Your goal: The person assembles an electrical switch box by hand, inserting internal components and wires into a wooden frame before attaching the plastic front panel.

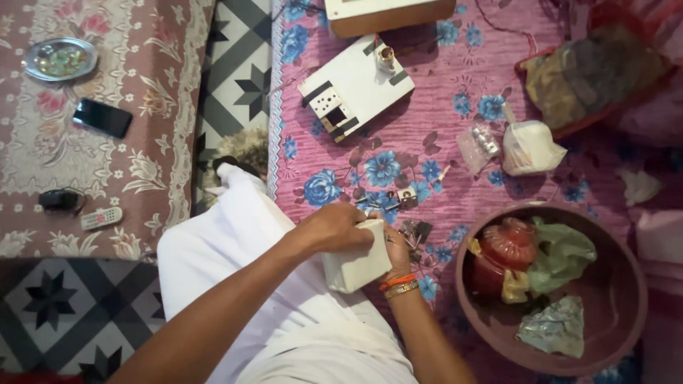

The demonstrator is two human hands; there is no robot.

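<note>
A small white box (353,267) rests on my lap, just above my white garment. My left hand (333,227) lies over its top and left side, fingers curled around it. My right hand (395,250), with orange and gold bangles at the wrist, presses against the box's right side and is mostly hidden behind it. Both hands grip the box. Just beyond them, small metal parts and screws (398,203) lie on the pink flowered cloth (441,92).
A white board with a socket and switch (354,87) lies farther off. A knotted white bag (530,148) and a clear packet (478,146) sit at right. A brown basin (626,270) holds red lidded pots and crumpled bags. A phone (102,117), metal dish (60,58) and remote (101,217) lie at left.
</note>
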